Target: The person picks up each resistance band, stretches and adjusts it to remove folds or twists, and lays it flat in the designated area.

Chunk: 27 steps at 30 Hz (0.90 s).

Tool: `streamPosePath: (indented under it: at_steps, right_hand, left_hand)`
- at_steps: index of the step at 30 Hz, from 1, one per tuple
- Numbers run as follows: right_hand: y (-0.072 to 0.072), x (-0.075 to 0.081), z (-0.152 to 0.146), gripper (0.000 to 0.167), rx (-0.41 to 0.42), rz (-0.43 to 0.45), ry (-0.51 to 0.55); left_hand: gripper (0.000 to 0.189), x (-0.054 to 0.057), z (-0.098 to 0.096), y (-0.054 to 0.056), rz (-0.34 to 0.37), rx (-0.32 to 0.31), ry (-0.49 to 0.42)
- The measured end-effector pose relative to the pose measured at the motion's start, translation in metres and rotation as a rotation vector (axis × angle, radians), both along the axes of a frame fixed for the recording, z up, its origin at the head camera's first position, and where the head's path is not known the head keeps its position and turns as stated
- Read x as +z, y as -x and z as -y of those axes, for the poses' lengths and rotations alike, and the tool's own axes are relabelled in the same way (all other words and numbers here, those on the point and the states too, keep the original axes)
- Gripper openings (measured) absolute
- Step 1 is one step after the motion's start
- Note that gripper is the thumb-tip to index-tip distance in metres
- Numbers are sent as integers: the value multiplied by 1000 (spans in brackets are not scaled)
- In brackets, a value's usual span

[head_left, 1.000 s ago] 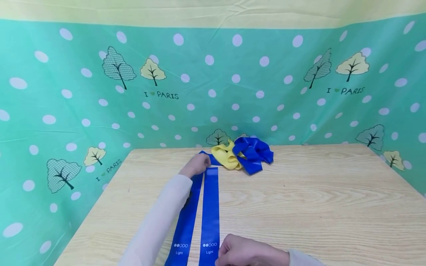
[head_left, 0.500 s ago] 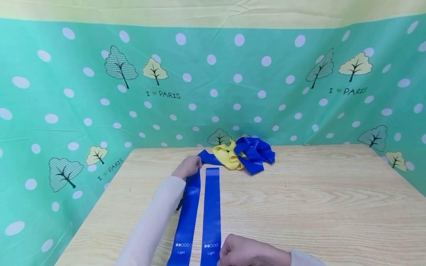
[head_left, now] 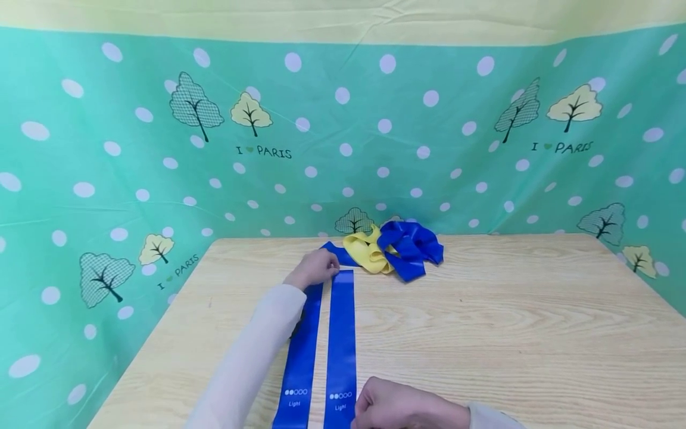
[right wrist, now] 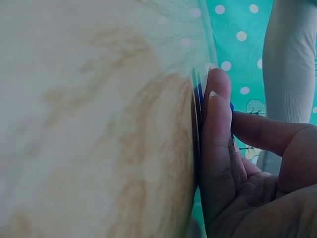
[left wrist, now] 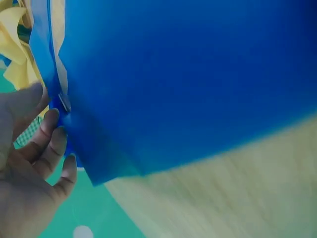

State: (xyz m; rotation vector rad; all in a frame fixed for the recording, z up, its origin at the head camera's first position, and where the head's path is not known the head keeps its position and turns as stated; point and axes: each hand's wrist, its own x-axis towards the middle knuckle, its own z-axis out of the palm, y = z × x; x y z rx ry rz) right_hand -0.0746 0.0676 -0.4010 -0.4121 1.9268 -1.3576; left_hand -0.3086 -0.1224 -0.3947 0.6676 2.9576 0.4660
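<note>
Two blue resistance bands lie side by side lengthwise on the table, each printed "Light" beside a row of small circles: a left blue band (head_left: pixel 302 357) and a right blue band (head_left: pixel 340 333). My left hand (head_left: pixel 316 266) is at the far end of the left band, covering that end. In the left wrist view, its thumb and fingertips pinch the edge of blue material (left wrist: pixel 163 89). My right hand (head_left: pixel 404 405) is low in the head view, beside the near part of the right band. Its curled fingers pinch the band's edge, and the near ends run out of view.
A crumpled yellow band (head_left: pixel 370 250) and a bunched blue band (head_left: pixel 409 250) lie at the table's back edge. Left of them, a short blue piece (head_left: pixel 343 255) reaches toward my left hand. Behind the wooden table (head_left: pixel 482 328) hangs a green dotted curtain (head_left: pixel 386 143).
My left hand moves left with the far end of the left band, then back right, close to the right band's end. The gap between the bands looks more even. My right hand stays put.
</note>
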Motion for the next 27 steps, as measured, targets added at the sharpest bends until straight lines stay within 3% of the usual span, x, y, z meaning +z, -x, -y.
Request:
streamPosePath:
  at_steps: [5,15,21,27]
  right_hand:
    - [0,0,2,32,7,4,-2]
    - [1,2,5,34,-27,35,8]
    - [2,4,1,35,-1,28,-15]
    - [4,6,-7,28,-26,21,-19]
  left_hand:
    - [5,-2,-3,1,-16,29,39]
    - [14,5,-13,1,1,77,114]
    - [15,7,-17,0,-1,84,112]
    - [28,8,-21,-1,-8,84,108]
